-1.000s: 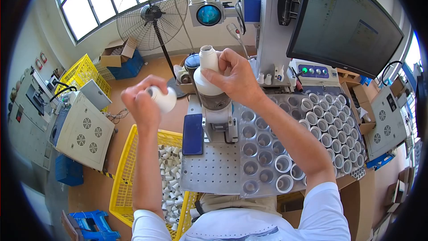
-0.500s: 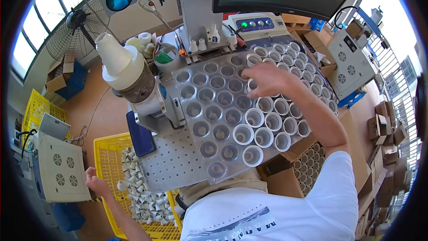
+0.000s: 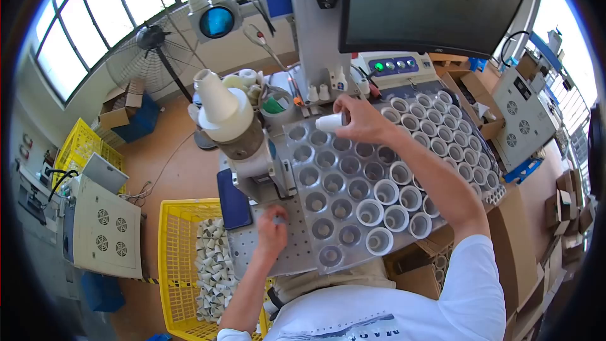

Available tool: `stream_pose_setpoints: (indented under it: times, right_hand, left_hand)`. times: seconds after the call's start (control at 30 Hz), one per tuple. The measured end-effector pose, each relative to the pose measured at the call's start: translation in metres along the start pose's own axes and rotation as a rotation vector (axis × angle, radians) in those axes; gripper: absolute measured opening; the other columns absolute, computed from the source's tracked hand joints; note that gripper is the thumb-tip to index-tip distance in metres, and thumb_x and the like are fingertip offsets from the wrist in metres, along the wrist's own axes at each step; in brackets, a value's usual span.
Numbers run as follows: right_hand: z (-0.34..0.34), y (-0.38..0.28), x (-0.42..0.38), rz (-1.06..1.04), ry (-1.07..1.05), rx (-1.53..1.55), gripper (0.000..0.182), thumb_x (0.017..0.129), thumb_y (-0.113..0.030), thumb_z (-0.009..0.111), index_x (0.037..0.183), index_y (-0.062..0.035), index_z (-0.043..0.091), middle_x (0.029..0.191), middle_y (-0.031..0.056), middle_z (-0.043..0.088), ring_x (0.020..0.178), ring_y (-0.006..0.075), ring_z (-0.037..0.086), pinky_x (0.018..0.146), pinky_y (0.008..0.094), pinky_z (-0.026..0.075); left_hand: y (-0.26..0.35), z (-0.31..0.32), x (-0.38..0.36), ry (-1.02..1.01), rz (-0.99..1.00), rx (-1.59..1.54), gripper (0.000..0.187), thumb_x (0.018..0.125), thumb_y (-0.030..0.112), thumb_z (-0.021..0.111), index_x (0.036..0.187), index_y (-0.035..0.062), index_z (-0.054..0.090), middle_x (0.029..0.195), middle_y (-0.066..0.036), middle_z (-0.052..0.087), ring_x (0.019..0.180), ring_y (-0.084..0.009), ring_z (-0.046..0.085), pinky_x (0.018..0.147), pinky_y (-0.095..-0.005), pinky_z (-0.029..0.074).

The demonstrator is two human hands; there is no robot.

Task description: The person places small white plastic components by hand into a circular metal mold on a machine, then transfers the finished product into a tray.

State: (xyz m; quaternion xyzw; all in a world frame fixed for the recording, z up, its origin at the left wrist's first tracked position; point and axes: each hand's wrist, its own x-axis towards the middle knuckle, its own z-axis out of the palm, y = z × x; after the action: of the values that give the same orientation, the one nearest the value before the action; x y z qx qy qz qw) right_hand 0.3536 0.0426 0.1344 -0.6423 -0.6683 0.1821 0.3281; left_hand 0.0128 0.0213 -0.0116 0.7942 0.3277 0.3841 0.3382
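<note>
My right hand (image 3: 363, 120) is closed on a white plastic cup (image 3: 329, 122), lying sideways in the fingers above the far edge of the clear plastic tray (image 3: 303, 227). Many like cups (image 3: 396, 218) stand in the tray's right side, while the left-hand pockets show no cups. My left hand (image 3: 272, 233), slightly blurred, is over the perforated metal plate (image 3: 287, 246) with its fingers curled in. Whether anything is between those fingers cannot be made out. Left of the tray, a white stepped cone piece (image 3: 221, 107) sits on the machine's round fixture (image 3: 245, 145).
A yellow basket (image 3: 180, 265) holds many small white cone-shaped pieces at the lower left. A dark blue flat object (image 3: 234, 199) lies by the fixture. Behind the tray are a monitor (image 3: 429, 6) and a control box (image 3: 398, 66). Cardboard boxes (image 3: 511, 240) stand right.
My right hand has lifted a cup from the tray area and moved up and left relative to the tray. My left hand has come from beyond the yellow basket to the perforated plate. The view has shifted.
</note>
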Motion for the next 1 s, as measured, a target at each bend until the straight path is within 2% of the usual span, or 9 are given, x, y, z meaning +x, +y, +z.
stream_pose_setpoints:
  times: [0.07,0.13,0.2,0.4,0.8,0.87,1.0]
  right_hand:
    - [0.028,0.013,0.008,-0.056,0.06,0.072,0.039,0.073,-0.019,0.073,0.102,-0.0006,0.053,0.08,0.0136,0.057,0.077,0.0228,0.057,0.074,0.0351,0.047]
    - [0.042,0.012,0.011,-0.096,0.113,0.147,0.037,0.073,-0.017,0.074,0.098,-0.0017,0.052,0.081,0.013,0.057,0.077,0.0237,0.056,0.073,0.0356,0.046]
    - [0.046,0.015,0.007,-0.009,0.088,0.079,0.039,0.07,-0.015,0.075,0.094,-0.0017,0.047,0.089,0.0178,0.058,0.087,0.0319,0.06,0.079,0.0401,0.048]
    - [0.048,0.023,0.002,-0.099,0.125,0.067,0.038,0.071,-0.016,0.075,0.091,-0.0031,0.045,0.088,0.0171,0.054,0.083,0.0352,0.057,0.074,0.0405,0.046]
    - [0.045,0.02,0.0,-0.025,0.094,0.073,0.038,0.074,-0.019,0.075,0.091,-0.0026,0.045,0.086,0.019,0.059,0.079,0.0359,0.059,0.072,0.0417,0.047]
    - [0.046,0.02,0.0,-0.03,0.096,0.071,0.038,0.074,-0.019,0.075,0.091,-0.0026,0.045,0.085,0.0188,0.059,0.078,0.0357,0.059,0.072,0.0416,0.047]
    - [0.046,0.022,0.0,-0.029,0.094,0.065,0.038,0.075,-0.019,0.076,0.091,-0.0025,0.045,0.083,0.018,0.059,0.076,0.0349,0.058,0.071,0.0413,0.047]
  left_hand:
    - [-0.007,0.003,-0.005,-0.014,-0.105,0.022,0.021,0.067,-0.004,0.048,0.083,-0.0005,0.061,0.084,-0.02,0.065,0.085,-0.0399,0.062,0.08,-0.0436,0.05]
    - [-0.013,0.005,-0.007,0.024,-0.072,0.046,0.026,0.063,-0.004,0.041,0.078,-0.0012,0.062,0.079,-0.019,0.067,0.081,-0.0362,0.065,0.08,-0.0385,0.05]
    - [-0.011,0.006,-0.007,0.047,-0.089,0.057,0.026,0.063,-0.004,0.041,0.078,-0.0014,0.062,0.08,-0.019,0.067,0.081,-0.0362,0.065,0.079,-0.0386,0.05]
    - [-0.002,0.004,-0.002,0.024,-0.136,0.036,0.026,0.062,-0.004,0.04,0.078,-0.0032,0.061,0.079,-0.019,0.066,0.08,-0.0358,0.065,0.079,-0.0374,0.051]
    - [-0.004,0.005,-0.002,0.052,-0.129,0.03,0.026,0.06,-0.005,0.039,0.075,-0.0041,0.06,0.076,-0.018,0.066,0.078,-0.0332,0.064,0.077,-0.0355,0.05]
    - [-0.002,0.003,-0.001,0.023,-0.175,-0.019,0.02,0.064,-0.002,0.044,0.078,-0.0029,0.059,0.08,-0.022,0.064,0.082,-0.0414,0.061,0.077,-0.042,0.049]
    - [-0.003,0.003,-0.002,0.018,-0.171,-0.012,0.02,0.064,-0.002,0.044,0.078,-0.003,0.059,0.08,-0.022,0.064,0.082,-0.0409,0.061,0.077,-0.0413,0.049]
